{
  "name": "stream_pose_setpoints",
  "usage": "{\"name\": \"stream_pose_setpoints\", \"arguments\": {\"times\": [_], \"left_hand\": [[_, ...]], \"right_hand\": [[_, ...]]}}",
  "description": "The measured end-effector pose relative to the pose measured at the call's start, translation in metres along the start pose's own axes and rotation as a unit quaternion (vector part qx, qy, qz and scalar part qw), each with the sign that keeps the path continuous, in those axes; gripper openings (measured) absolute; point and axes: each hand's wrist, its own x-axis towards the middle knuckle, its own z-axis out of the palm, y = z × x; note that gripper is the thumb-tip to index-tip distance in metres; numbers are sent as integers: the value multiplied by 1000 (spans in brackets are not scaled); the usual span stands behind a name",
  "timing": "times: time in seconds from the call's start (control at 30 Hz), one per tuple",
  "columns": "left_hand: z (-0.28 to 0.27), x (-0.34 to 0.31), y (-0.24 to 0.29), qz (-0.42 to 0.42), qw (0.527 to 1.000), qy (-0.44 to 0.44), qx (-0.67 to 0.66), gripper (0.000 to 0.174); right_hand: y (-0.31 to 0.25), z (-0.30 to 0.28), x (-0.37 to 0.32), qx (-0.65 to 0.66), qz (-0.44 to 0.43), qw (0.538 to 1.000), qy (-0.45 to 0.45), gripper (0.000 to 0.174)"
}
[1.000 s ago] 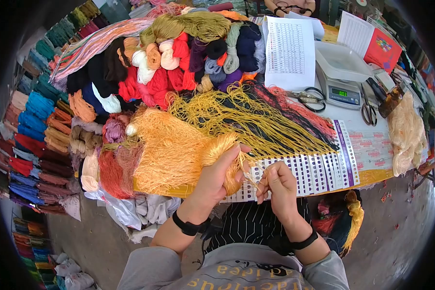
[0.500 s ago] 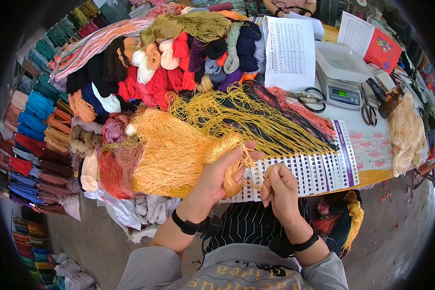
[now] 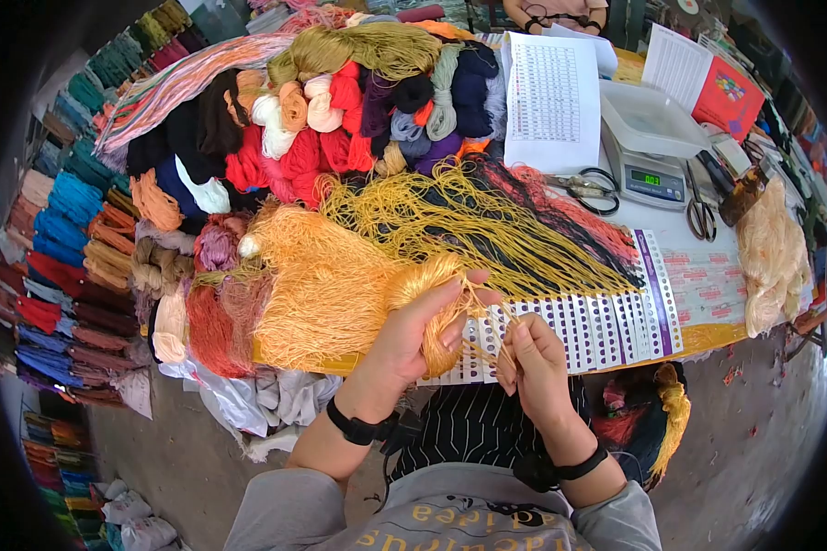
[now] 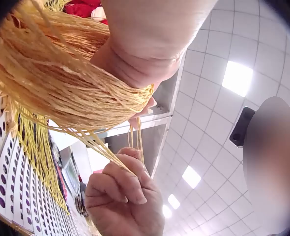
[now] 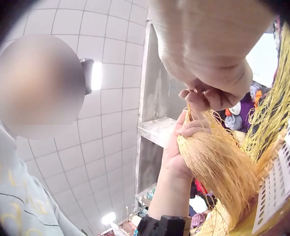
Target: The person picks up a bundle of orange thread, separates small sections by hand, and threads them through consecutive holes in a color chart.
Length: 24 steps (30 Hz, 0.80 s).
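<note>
My left hand [image 3: 404,338] grips a thick skein of pale orange-gold thread [image 3: 317,289] near the table's front edge, its folded end looped over the fingers. The skein's loose length spreads to the left across the table. To the right, my right hand [image 3: 542,365] pinches a few strands pulled out from the skein, thumb against curled fingers. In the left wrist view these strands [image 4: 103,151] run taut from the skein to the right hand's fingers. In the right wrist view, the left fingers [image 5: 196,129] wrap the skein just below the pinching hand.
White punched cards [image 3: 606,321] line the front edge, with mustard and black threads [image 3: 487,230] fanned behind them. Scissors [image 3: 590,189], a digital scale [image 3: 651,176] and a printed sheet [image 3: 551,101] lie to the right. Coloured skeins [image 3: 340,119] pile up at the back left.
My right hand has shifted slightly to the right, and the strands between the hands have come out longer and tauter. The left hand's fingers have extended a little around the skein.
</note>
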Motion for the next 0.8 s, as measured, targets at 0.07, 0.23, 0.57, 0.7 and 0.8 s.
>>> {"name": "stream_pose_setpoints", "arguments": {"times": [0.07,0.23,0.57,0.7,0.8], "left_hand": [[0,0,1,1,1000,2,0,36],[-13,0,-3,9,995,-25,92,34],[4,-2,-10,-5,997,-31,76,38],[8,-4,-17,-15,993,-38,107,35],[5,-5,-17,-10,995,-43,90,34]], "right_hand": [[-4,1,0,8,47,999,-8,26],[-10,-6,-4,-30,129,966,-222,30],[3,-4,11,-98,-34,992,66,17],[4,16,12,-179,-92,978,48,21],[3,13,13,-149,-60,986,39,15]]}}
